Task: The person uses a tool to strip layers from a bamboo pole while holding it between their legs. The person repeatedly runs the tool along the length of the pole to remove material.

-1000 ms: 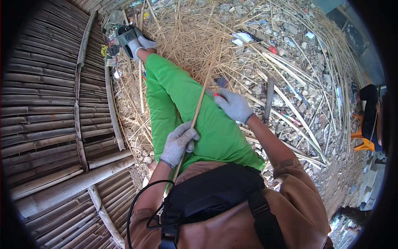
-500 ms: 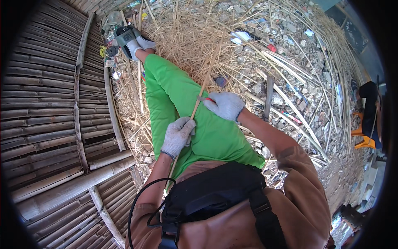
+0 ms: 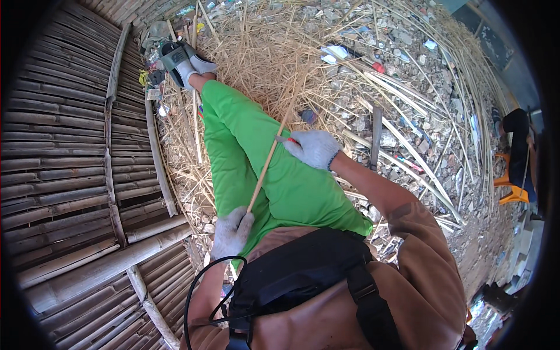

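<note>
A long thin bamboo strip (image 3: 266,165) slants across my green trousers (image 3: 303,192), running from my lap out toward the straw. My left hand (image 3: 232,232), in a pale knitted glove, is closed around its near part beside my left hip. Over my right thigh, my right hand (image 3: 315,148), gloved too, grips a small knife (image 3: 286,139) with a red handle. The blade lies against the strip, or very close to it. Most of the knife's handle is hidden within the glove.
Bamboo slats form a panel (image 3: 58,163) along my left. Straw shavings (image 3: 262,70) cover the ground ahead, with split bamboo strips (image 3: 417,157) and rubble on the right. Another person sits on an orange chair (image 3: 512,185) at the far right. A black bag (image 3: 303,274) rests against my waist.
My left hand has drawn back toward my left hip, and the bamboo strip has slid nearer with it. My right hand and the knife stay nearly in place.
</note>
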Demonstrator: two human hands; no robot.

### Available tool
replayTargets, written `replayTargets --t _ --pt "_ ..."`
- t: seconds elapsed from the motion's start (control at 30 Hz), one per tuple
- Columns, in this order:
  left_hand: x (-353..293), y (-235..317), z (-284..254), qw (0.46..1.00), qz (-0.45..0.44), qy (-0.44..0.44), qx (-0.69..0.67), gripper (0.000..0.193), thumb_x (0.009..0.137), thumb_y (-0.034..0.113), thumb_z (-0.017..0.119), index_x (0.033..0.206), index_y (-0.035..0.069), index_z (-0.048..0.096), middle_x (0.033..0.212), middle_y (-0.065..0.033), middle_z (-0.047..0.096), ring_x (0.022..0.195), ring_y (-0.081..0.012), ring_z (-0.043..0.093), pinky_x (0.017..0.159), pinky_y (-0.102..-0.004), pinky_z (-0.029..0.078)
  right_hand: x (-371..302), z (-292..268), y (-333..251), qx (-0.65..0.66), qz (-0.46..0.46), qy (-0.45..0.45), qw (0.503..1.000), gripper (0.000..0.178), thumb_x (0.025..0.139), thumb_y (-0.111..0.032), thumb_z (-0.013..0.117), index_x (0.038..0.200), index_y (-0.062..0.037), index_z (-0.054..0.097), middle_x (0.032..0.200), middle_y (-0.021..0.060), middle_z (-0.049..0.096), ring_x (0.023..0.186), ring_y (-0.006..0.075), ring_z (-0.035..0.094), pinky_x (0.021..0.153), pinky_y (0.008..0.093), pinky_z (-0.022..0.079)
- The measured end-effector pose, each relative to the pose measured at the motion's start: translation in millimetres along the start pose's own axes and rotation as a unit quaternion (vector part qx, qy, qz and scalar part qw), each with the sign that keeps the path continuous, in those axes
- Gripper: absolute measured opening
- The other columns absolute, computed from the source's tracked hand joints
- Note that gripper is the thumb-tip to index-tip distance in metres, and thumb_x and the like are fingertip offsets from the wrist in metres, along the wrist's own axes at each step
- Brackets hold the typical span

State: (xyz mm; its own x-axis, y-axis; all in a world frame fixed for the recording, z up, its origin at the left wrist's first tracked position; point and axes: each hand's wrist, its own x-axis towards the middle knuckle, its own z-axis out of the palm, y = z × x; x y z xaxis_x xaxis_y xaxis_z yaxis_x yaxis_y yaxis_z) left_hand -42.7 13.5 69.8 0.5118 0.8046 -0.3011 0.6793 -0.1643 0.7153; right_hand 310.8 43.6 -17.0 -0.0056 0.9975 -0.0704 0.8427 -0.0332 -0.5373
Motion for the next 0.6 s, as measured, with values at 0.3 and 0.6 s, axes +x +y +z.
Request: replayTargets --t 0.3,0.6 --pt "-75 -38 -19 0.998 -0.032 -0.012 0.047 0.026 0.108 0.024 0.064 0.103 0.000 0.070 0.070 -0.0171 0.062 0.062 -0.0262 0.064 0.059 -0.0413 0.049 3 -17 -5 -0.008 0.032 -0.022 0.999 0.058 0.110 -0.061 0.045 0.097 -0.0110 0.072 0.090 0.0225 0.077 0.085 0.0429 0.077 0.078 0.0568 0.060" --pt "-126 -34 -37 0.999 0.050 0.019 -0.009 0.029 0.110 0.023 0.063 0.092 0.002 0.071 0.071 -0.0093 0.061 0.064 -0.0234 0.060 0.062 -0.0421 0.048 66 -67 115 -0.005 0.228 0.073 0.971 0.068 0.110 -0.066 0.042 0.110 -0.0082 0.077 0.099 0.0230 0.079 0.092 0.0444 0.077 0.087 0.0554 0.060"
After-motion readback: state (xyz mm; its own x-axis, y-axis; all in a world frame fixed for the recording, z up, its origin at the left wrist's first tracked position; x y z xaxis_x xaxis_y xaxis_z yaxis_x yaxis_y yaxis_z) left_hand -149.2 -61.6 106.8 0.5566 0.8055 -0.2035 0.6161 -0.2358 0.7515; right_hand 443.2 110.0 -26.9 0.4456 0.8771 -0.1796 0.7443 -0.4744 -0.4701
